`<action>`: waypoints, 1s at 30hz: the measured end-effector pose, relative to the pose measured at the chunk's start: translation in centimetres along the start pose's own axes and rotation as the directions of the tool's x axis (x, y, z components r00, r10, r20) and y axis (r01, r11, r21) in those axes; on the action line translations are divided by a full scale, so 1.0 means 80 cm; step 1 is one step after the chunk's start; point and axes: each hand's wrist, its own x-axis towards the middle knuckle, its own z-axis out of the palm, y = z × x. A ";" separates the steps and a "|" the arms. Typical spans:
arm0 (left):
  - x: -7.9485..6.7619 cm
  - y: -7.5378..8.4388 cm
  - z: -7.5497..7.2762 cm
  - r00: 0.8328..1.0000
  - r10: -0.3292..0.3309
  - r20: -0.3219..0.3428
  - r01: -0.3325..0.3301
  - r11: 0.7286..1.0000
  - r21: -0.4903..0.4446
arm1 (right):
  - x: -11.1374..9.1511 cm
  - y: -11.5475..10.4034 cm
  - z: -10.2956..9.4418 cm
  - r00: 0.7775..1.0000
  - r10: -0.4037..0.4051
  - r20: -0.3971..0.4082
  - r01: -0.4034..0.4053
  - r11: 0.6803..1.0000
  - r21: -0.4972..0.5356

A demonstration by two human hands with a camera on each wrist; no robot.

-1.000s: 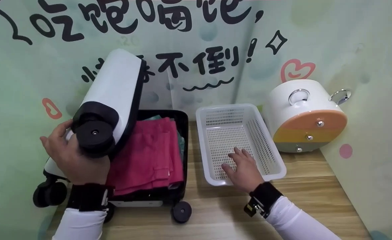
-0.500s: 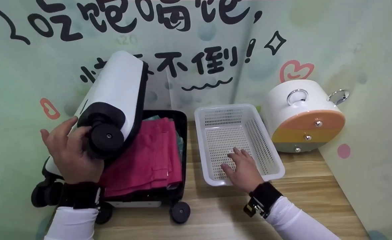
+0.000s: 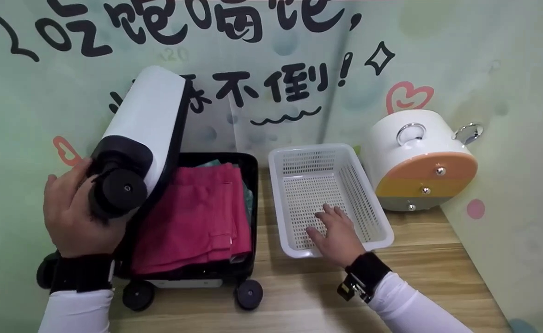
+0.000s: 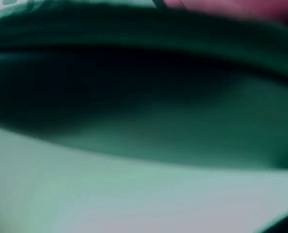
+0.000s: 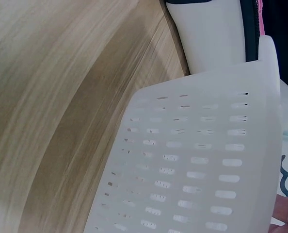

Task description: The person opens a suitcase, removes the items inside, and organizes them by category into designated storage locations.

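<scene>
While the suitcase [image 3: 254, 217] lies on the wood-topped table [image 3: 299, 296] with its lid [image 3: 149, 106] tilted up at the left, I read that lid as the part needing care. It looks like a stiff, smooth shell, probably light for its bulk yet awkward, since it would swing on its hinge and could drop if let slip. The glossy white face may be slippery, so I'd favour the rim or the black corner around the wheel [image 3: 124, 189]. The left hand [image 3: 79, 215] is there now, its fingers bent around that corner; I judge it grips the lid, though the wheel hides some fingertips. The folded red garment [image 3: 192, 212] inside looks soft and would give under pressure.

The right hand [image 3: 338, 236] is relaxed, fingers loosely spread over the near end of the white basket [image 3: 278, 194]; I can't tell whether it presses on the rim. I take the basket to be light, slightly flexible plastic.

My head view looks down into the basket, while the right wrist view gives me the slotted outside of its wall, plus a zip [image 5: 257, 29] along the suitcase edge. The left wrist view is 1 dark, blurred green shape I can't identify, with pink at the top.
</scene>
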 end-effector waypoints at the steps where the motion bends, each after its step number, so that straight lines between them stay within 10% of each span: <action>1: -0.004 -0.003 -0.002 1.000 0.002 0.019 -0.002 1.000 0.002 | 0.000 0.000 0.000 1.000 -0.003 -0.002 0.003 1.000 0.000; 10: -0.036 -0.032 -0.019 0.986 -0.121 0.117 0.104 0.985 0.139 | 0.000 -0.001 -0.001 1.000 -0.012 -0.007 0.012 1.000 -0.002; 17: -0.040 -0.031 -0.037 0.941 -0.233 0.246 0.176 0.956 0.233 | 0.001 -0.001 -0.006 1.000 -0.007 -0.007 0.006 0.999 -0.044; 30: -0.062 -0.056 -0.067 0.863 -0.487 0.131 0.426 0.843 0.330 | 0.005 0.004 -0.016 0.999 0.040 0.013 -0.038 0.992 -0.122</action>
